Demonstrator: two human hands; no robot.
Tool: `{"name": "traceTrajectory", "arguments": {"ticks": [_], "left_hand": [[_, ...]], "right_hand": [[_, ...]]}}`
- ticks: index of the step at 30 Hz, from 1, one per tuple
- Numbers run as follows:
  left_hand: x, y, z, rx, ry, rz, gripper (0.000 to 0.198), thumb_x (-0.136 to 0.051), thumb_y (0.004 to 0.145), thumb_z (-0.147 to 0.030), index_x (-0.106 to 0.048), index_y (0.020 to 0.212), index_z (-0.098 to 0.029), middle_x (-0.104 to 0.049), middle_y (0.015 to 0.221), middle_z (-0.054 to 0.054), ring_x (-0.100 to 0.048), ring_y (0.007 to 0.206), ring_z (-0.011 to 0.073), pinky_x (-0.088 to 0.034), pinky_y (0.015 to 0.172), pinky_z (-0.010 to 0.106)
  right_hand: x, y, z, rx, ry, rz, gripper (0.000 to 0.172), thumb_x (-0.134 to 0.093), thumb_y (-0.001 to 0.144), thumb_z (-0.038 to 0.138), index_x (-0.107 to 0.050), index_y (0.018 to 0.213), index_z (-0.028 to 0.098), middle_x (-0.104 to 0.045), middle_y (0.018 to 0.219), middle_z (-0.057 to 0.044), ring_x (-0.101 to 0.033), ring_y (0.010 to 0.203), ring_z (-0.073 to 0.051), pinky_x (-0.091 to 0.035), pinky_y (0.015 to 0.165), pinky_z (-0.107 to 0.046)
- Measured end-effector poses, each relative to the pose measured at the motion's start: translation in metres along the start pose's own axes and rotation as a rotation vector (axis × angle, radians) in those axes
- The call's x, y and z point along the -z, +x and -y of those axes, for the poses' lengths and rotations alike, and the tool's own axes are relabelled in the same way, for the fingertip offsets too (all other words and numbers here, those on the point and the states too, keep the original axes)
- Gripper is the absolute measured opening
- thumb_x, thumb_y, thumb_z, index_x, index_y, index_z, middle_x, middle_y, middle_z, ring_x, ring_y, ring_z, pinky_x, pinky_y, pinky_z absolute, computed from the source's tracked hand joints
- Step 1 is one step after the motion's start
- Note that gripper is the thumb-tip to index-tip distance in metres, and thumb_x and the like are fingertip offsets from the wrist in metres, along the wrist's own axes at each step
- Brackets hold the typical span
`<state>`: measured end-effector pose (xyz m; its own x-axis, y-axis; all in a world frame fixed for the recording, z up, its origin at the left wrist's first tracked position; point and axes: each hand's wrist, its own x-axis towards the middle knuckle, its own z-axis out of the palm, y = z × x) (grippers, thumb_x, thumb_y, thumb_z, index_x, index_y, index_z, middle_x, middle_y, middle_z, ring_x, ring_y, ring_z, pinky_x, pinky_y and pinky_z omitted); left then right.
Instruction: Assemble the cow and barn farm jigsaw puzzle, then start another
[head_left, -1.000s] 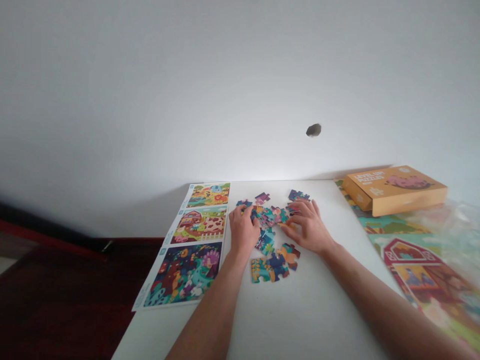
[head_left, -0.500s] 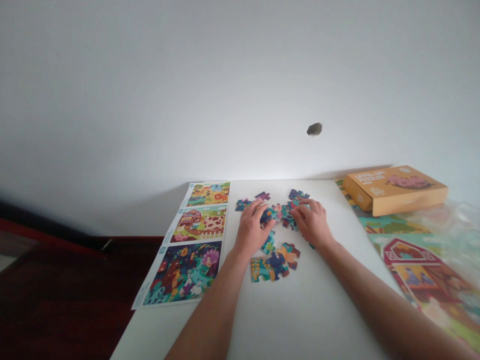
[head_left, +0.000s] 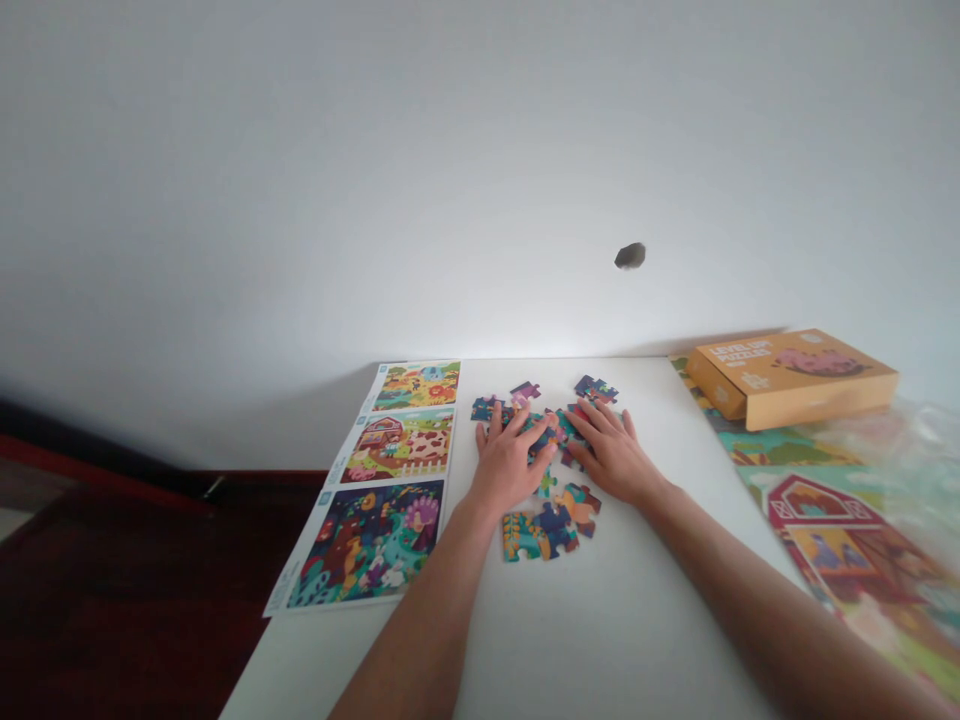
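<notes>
My left hand [head_left: 505, 462] lies palm down with fingers spread over the colourful jigsaw pieces [head_left: 553, 428] in the middle of the white table. My right hand [head_left: 611, 452] rests flat on the pieces at the right side of the same cluster, fingers stretched out. Both palms hide part of the pieces beneath them. Nearer to me lies a joined strip of jigsaw pieces [head_left: 553, 530] in teal, dark blue and orange. Beyond my hands are a loose purple piece [head_left: 526, 391] and some dark blue pieces [head_left: 598, 388].
A reference sheet [head_left: 352, 500] with three pictures lies along the table's left edge. At the right are an orange puzzle box [head_left: 810, 375], a finished-looking farm picture [head_left: 840, 540] and clear plastic wrapping [head_left: 900, 440]. A white wall [head_left: 480, 200] with a hole stands behind the table.
Both hands have gone from bent fingers at the pieces to flatter, spread fingers lying over them. My left hand covers more of the cluster's lower part.
</notes>
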<state>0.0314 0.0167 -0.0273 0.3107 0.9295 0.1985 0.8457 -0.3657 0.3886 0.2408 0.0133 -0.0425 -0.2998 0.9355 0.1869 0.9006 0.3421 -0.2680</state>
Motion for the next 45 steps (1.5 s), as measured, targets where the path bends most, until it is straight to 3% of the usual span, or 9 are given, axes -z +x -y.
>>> {"name": "traceTrajectory", "arguments": {"ticks": [5,10,15,18,21,33,37,41,45], "left_hand": [[0.0,0.001,0.0,-0.006,-0.004,-0.036,0.046,-0.046,0.099,-0.039,-0.051,0.144,-0.034,-0.038,0.159,0.002,-0.019,0.151,0.0371,-0.023,0.117,0.066],[0.0,0.0,-0.001,-0.095,-0.046,0.076,0.053,-0.043,0.099,-0.031,-0.039,0.152,-0.027,-0.041,0.157,0.007,-0.026,0.15,0.0323,-0.017,0.12,0.065],[-0.002,0.0,0.0,-0.004,-0.006,0.029,0.052,-0.045,0.098,-0.034,-0.042,0.15,-0.029,-0.038,0.159,0.007,-0.018,0.152,0.0377,-0.016,0.116,0.072],[-0.003,-0.002,0.0,0.006,0.029,0.073,0.051,-0.046,0.098,-0.042,-0.043,0.149,-0.035,-0.036,0.16,0.004,-0.016,0.151,0.0415,-0.014,0.113,0.077],[-0.002,-0.003,-0.001,-0.003,0.045,0.095,0.054,-0.045,0.098,-0.045,-0.039,0.15,-0.036,-0.033,0.162,0.004,-0.015,0.151,0.0419,-0.014,0.112,0.077],[-0.01,-0.002,-0.001,0.029,0.09,0.033,0.058,-0.036,0.101,-0.046,-0.033,0.154,-0.024,-0.029,0.163,0.007,-0.015,0.152,0.0362,-0.019,0.119,0.065],[-0.014,-0.001,-0.002,0.032,0.018,-0.036,0.051,-0.035,0.102,-0.041,-0.041,0.15,-0.025,-0.035,0.16,0.008,-0.022,0.15,0.0367,-0.023,0.117,0.067],[-0.018,0.006,0.002,-0.011,-0.191,-0.208,0.045,-0.031,0.103,-0.028,-0.048,0.143,-0.019,-0.047,0.152,0.011,-0.038,0.144,0.0262,-0.031,0.121,0.053],[-0.02,0.011,0.008,-0.024,-0.303,-0.301,0.041,-0.034,0.1,-0.02,-0.056,0.135,-0.017,-0.055,0.144,0.012,-0.047,0.138,0.0231,-0.036,0.12,0.047]], "right_hand": [[0.008,-0.001,0.007,0.056,0.019,-0.062,0.051,-0.034,0.103,0.045,-0.043,0.149,0.026,-0.033,0.16,-0.011,-0.021,0.15,-0.035,-0.017,0.114,-0.072],[0.009,-0.003,0.011,0.24,0.076,0.052,0.062,-0.042,0.1,0.048,-0.03,0.156,0.023,-0.035,0.159,-0.012,-0.026,0.149,-0.035,-0.018,0.118,-0.066],[0.008,-0.001,0.013,0.021,0.013,-0.095,0.056,-0.035,0.103,0.046,-0.038,0.153,0.021,-0.03,0.161,-0.012,-0.019,0.151,-0.037,-0.017,0.116,-0.069],[0.005,-0.001,0.009,-0.017,-0.027,-0.046,0.059,-0.035,0.102,0.05,-0.038,0.152,0.018,-0.031,0.161,-0.013,-0.019,0.15,-0.038,-0.019,0.115,-0.07],[0.001,-0.002,0.004,0.033,-0.025,0.007,0.06,-0.037,0.102,0.049,-0.039,0.152,0.017,-0.033,0.16,-0.012,-0.02,0.149,-0.039,-0.02,0.116,-0.069],[0.0,0.001,0.01,0.281,0.266,-0.069,0.054,-0.037,0.098,0.022,-0.038,0.152,0.014,-0.043,0.154,-0.014,-0.037,0.144,-0.026,-0.034,0.118,-0.049],[0.011,-0.008,0.03,0.195,0.136,-0.014,0.064,-0.045,0.097,0.04,-0.031,0.156,0.019,-0.031,0.161,-0.011,-0.019,0.15,-0.037,-0.014,0.117,-0.07],[0.011,-0.018,0.055,0.223,0.022,0.05,0.111,-0.06,0.077,0.073,-0.012,0.161,0.019,-0.009,0.166,-0.015,-0.004,0.15,-0.046,0.0,0.112,-0.077],[0.002,-0.018,0.06,0.193,-0.033,0.078,0.103,-0.057,0.081,0.071,-0.01,0.161,0.024,-0.003,0.166,-0.013,-0.004,0.151,-0.044,-0.004,0.112,-0.076]]}}
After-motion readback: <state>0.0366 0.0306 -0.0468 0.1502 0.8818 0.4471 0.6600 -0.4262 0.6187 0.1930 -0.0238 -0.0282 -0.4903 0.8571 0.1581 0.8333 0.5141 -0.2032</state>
